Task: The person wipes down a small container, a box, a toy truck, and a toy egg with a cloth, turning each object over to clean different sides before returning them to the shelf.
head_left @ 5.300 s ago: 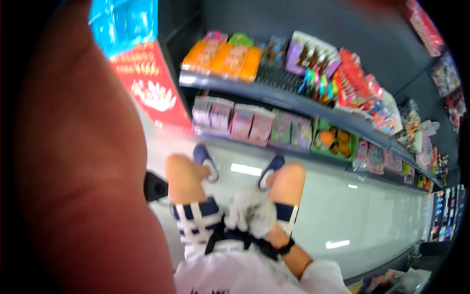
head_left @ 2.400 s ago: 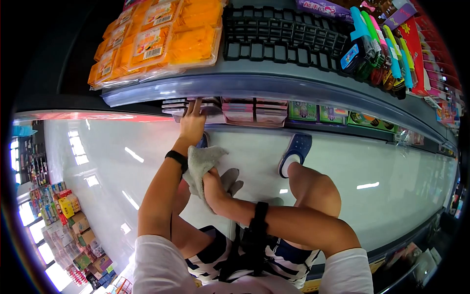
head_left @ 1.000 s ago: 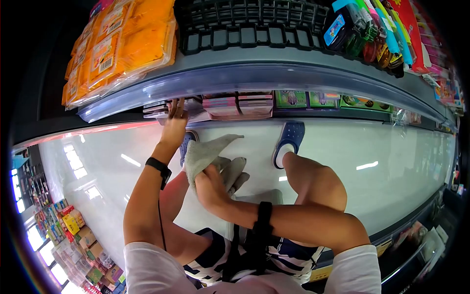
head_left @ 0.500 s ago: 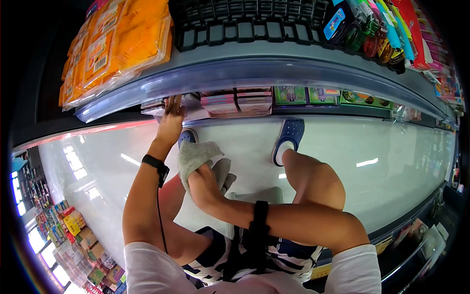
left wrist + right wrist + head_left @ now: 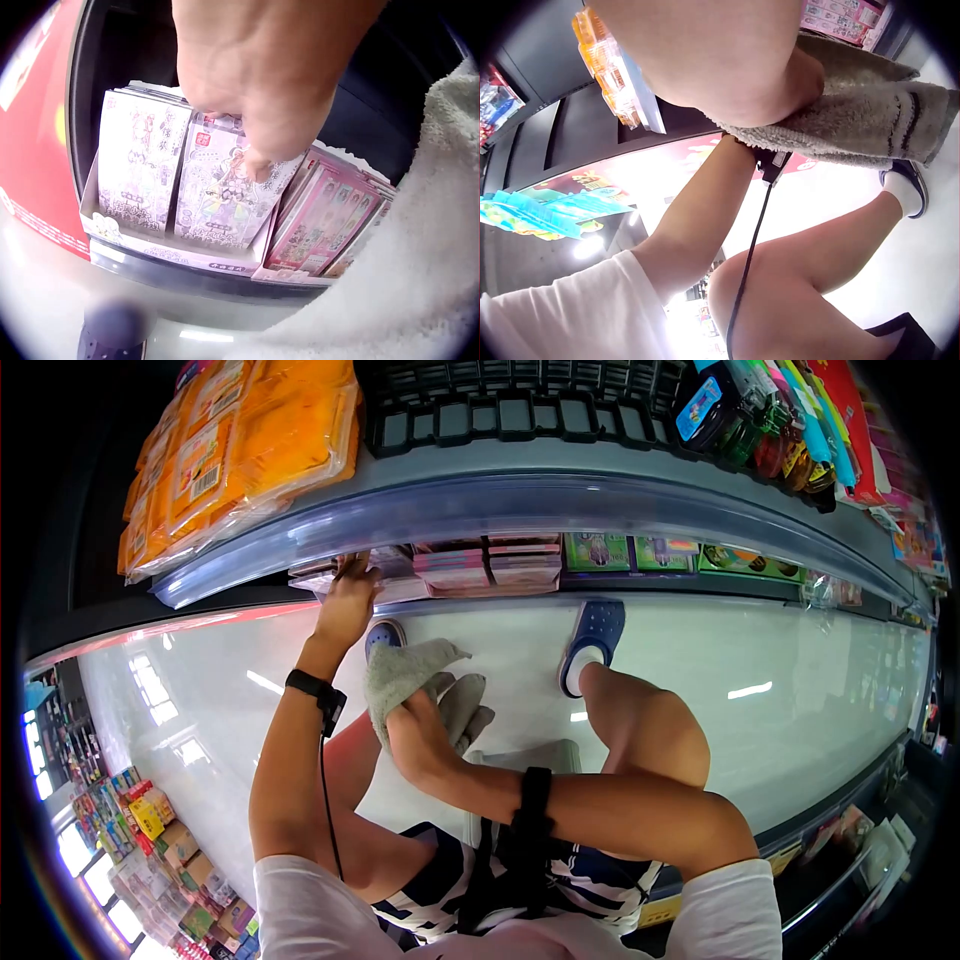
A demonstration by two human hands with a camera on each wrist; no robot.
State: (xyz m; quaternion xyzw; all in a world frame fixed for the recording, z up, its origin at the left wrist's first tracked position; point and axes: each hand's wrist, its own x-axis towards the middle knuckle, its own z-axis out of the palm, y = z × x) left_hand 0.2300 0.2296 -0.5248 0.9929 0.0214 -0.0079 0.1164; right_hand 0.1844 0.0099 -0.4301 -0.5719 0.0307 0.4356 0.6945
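Two hands busy. Head: left hand (image 5: 347,605), fingers curled, at the lilac carton (image 5: 402,591); right hand (image 5: 414,728) holds fuzzy grey cloth (image 5: 396,672), out in front of the carton. Left wrist: left fingers curl over the top of a flat rectangular pack (image 5: 219,193) in the carton's right half; long axis near upright, printed face outward, pack below the hand. Right wrist: looped-pile cloth, dark end stripes, right fingertips hidden.

The head view looks down from above; both closer wrist views share the cloth (image 5: 855,124).
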